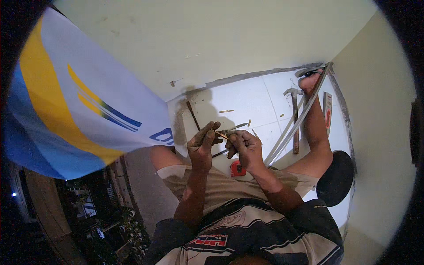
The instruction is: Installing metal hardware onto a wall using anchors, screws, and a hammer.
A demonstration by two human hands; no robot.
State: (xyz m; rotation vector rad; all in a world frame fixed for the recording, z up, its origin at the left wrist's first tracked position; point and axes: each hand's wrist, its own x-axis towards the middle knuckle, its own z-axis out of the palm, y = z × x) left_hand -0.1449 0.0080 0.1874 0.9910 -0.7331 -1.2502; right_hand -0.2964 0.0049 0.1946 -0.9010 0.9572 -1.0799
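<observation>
Between my two hands is a short, thin tan stick (222, 135), perhaps wood. My left hand (202, 145) pinches its left end with thumb and fingertips. On the other end, the thumb and fingers of my right hand (247, 149) are closed. Both hands look dusty. Just behind the fingers, a pointed grey tool like a knife (238, 126) lies on the white floor, partly hidden by my hands. Similar tan pieces (226, 111) are scattered beyond it. A red tape measure (237, 168) is below my right hand, near my shorts.
Right of my hands lie a claw hammer (295, 119), long metal strips (289, 132) and a red-and-grey spirit level (327, 110). A dark rod (193, 114) is at the left. A large printed banner (115, 92) hangs at the left; walls (247, 39) stand ahead and right.
</observation>
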